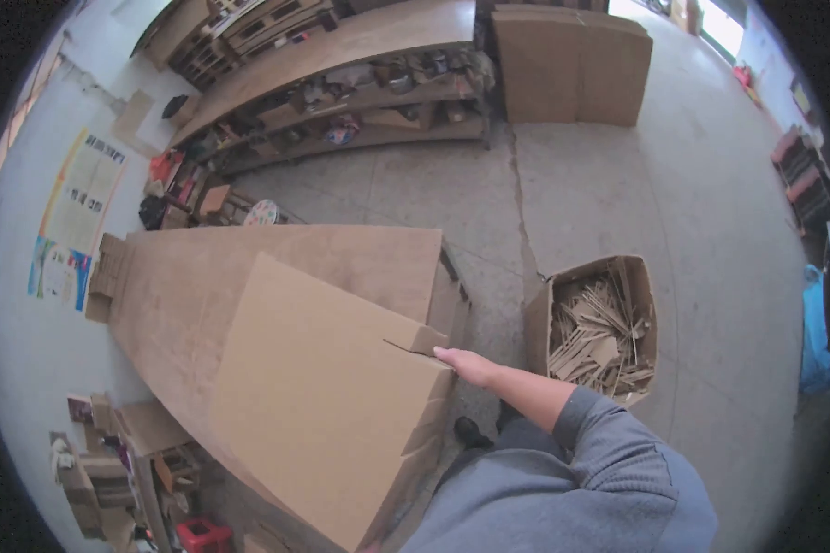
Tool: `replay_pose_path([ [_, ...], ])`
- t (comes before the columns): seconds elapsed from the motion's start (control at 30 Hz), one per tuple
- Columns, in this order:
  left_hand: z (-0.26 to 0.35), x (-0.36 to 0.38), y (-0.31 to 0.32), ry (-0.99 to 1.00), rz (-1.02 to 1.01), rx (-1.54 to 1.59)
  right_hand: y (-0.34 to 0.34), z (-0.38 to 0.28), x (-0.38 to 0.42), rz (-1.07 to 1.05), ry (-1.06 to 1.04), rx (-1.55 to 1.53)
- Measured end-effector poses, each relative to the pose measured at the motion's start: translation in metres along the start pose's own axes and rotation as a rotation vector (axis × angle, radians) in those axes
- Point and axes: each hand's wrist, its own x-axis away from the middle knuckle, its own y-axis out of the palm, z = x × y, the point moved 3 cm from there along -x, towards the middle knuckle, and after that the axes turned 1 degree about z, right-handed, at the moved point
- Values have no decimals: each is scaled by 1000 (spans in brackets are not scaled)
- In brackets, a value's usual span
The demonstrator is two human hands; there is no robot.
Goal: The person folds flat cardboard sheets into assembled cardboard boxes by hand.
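Note:
A large stack of flat brown cardboard sheets (314, 378) lies on the wooden table, with slits and stepped flaps along the edge nearest me. My right hand (466, 364) is closed on that edge beside a dark slit, thumb on top and the other fingers hidden below. Of my left hand (371, 547) only a small bit shows at the bottom border, by the near corner of the cardboard; its fingers cannot be made out.
The wooden table (175, 276) reaches to the left wall. Right of it stands a carton (653, 323) full of cardboard scraps. A long cluttered shelf bench (369, 46) and upright folded cardboard (572, 69) stand farther back. A red stool (203, 535) is at lower left.

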Motion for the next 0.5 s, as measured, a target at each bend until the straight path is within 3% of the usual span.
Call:
replay_pose_path([
  [0.07, -7, -52, 41, 57, -39, -1, 1, 0, 5, 70, -22, 97],
  [0.27, 50, 132, -34, 234, -167, 139, 15, 13, -21, 136, -227, -27],
  [0.43, 35, -23, 23, 345, -273, 374, -11, 5, -55, 141, -251, -204],
  [0.47, 84, 77, 12, 366, -285, 420, -17, 4, -68, 185, -249, -297],
  [0.5, 92, 77, 15, 379, -297, 480, -18, -2, -77, 157, -232, -283],
])
